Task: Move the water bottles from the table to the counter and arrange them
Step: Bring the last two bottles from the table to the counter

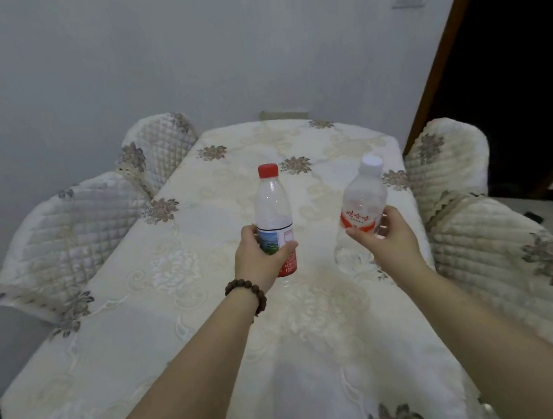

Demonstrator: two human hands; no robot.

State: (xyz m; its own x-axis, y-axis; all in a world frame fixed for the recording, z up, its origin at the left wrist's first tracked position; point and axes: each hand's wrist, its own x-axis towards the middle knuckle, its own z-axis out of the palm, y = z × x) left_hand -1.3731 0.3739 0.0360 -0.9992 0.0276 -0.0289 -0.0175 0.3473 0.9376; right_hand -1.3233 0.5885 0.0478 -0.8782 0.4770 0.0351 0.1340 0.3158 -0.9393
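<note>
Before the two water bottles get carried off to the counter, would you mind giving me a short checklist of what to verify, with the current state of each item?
1. Left hand grips the red-capped bottle around its label: ok.
2. Right hand holds the white-capped bottle: ok, though the fingers look only loosely wrapped.
3. Red-capped bottle upright: ok.
4. White-capped bottle upright: not ok, it tilts to the right.
5. Both caps on: ok; whether they are screwed tight, cannot tell.
6. Bottles lifted off the tablecloth: cannot tell, their bases are partly hidden or blurred.
7. Counter free to receive them: cannot tell, it is out of view.
</note>
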